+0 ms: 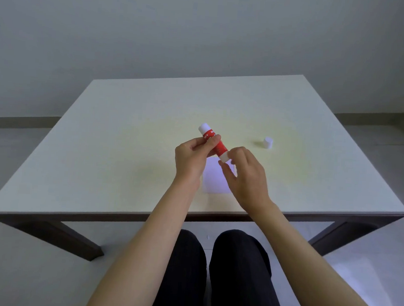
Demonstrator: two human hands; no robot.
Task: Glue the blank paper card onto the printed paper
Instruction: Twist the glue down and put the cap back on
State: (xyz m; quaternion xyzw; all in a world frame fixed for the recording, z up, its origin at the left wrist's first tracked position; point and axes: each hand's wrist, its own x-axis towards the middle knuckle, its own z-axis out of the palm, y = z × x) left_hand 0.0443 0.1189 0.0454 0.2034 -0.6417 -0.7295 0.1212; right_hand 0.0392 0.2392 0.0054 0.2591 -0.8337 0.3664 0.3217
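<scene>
Glue stick (pixel 213 141) slants up-left between left hand (pixel 191 159) and right hand (pixel 247 175).

Red label of glue stick (pixel 213 141): white lettering present, partly covered by fingers of left hand (pixel 190 159); characters too blurred to read. No other legible text.

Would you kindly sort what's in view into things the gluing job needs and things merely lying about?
In use: glue stick, held by left hand and right hand; white paper beneath them.
Lying about: the small white cap on the table.
</scene>
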